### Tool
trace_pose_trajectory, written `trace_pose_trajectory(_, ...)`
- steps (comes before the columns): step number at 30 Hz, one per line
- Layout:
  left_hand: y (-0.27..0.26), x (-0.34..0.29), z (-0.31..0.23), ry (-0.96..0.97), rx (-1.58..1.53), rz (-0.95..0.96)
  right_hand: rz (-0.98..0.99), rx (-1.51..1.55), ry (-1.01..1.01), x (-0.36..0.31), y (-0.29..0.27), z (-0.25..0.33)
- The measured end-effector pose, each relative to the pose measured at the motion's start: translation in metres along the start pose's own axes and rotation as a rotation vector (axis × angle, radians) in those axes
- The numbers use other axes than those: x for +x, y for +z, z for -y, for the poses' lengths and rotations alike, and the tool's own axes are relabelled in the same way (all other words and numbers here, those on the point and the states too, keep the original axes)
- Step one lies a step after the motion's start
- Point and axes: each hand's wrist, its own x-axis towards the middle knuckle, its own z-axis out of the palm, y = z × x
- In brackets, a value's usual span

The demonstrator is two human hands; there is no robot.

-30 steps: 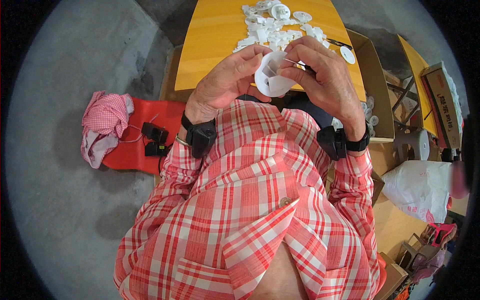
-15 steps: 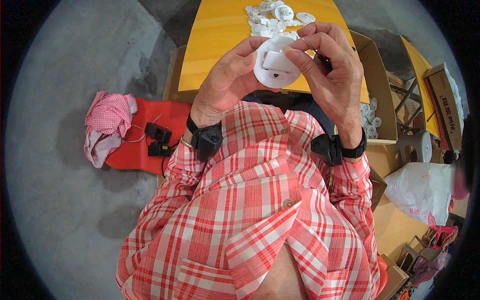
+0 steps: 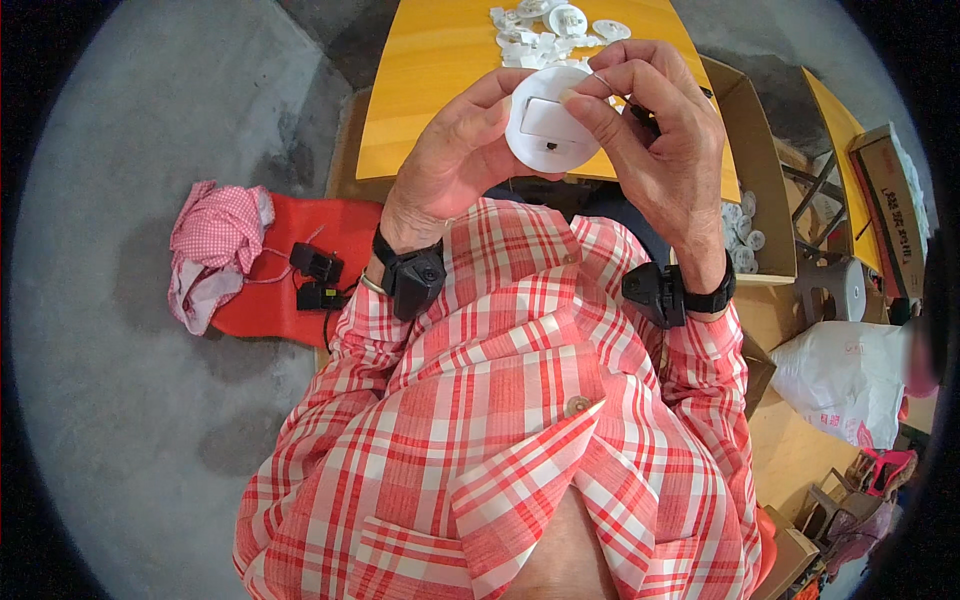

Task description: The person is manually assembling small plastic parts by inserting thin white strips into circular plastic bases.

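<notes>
A round white plastic disc (image 3: 553, 157) is held up in front of me, over the near edge of the yellow table. A white rectangular cover (image 3: 553, 120) lies nearly flush in its face, with a small dark hole below it. My left hand (image 3: 455, 140) grips the disc's left rim between thumb and fingers. My right hand (image 3: 660, 125) has its thumb and fingers pinched at the cover's upper right corner, hiding that corner. Beyond the hands, several similar white discs and small white parts (image 3: 535, 45) lie heaped on the table.
The yellow table (image 3: 420, 90) spans the far side. At its right stands a cardboard box (image 3: 775, 190) with white round parts inside. A red seat (image 3: 280, 305) on my left bears a pink checked cloth (image 3: 215, 235) and black devices (image 3: 315, 265). A white plastic bag (image 3: 840, 380) lies to the right.
The white cover has gone from standing raised and tilted on the disc to lying nearly flat in it. Both hands and the disc have shifted slightly.
</notes>
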Motion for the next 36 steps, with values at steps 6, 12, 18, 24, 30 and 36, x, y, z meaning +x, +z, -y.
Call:
trace_pose_trajectory(6, 0.000, 0.001, 0.003, 0.032, -0.017, -0.020, 0.017, 0.064, 0.064, 0.000, 0.000, 0.002)
trace_pose_trajectory(12, 0.001, -0.001, 0.002, 0.017, -0.033, -0.042, 0.031, 0.056, 0.045, 0.000, -0.001, -0.004)
trace_pose_trajectory(18, -0.002, 0.001, 0.006, 0.034, -0.052, -0.023, 0.017, 0.066, 0.031, -0.003, 0.002, -0.005)
trace_pose_trajectory(24, 0.001, 0.000, 0.003, 0.018, -0.049, -0.011, -0.028, 0.050, -0.068, -0.001, 0.005, -0.010)
trace_pose_trajectory(30, 0.001, 0.001, 0.008, 0.055, -0.030, -0.027, 0.054, -0.005, 0.002, -0.004, 0.001, -0.007)
trace_pose_trajectory(36, 0.005, 0.002, 0.005, 0.028, 0.004, -0.016, -0.038, 0.009, 0.014, -0.011, 0.008, -0.018)
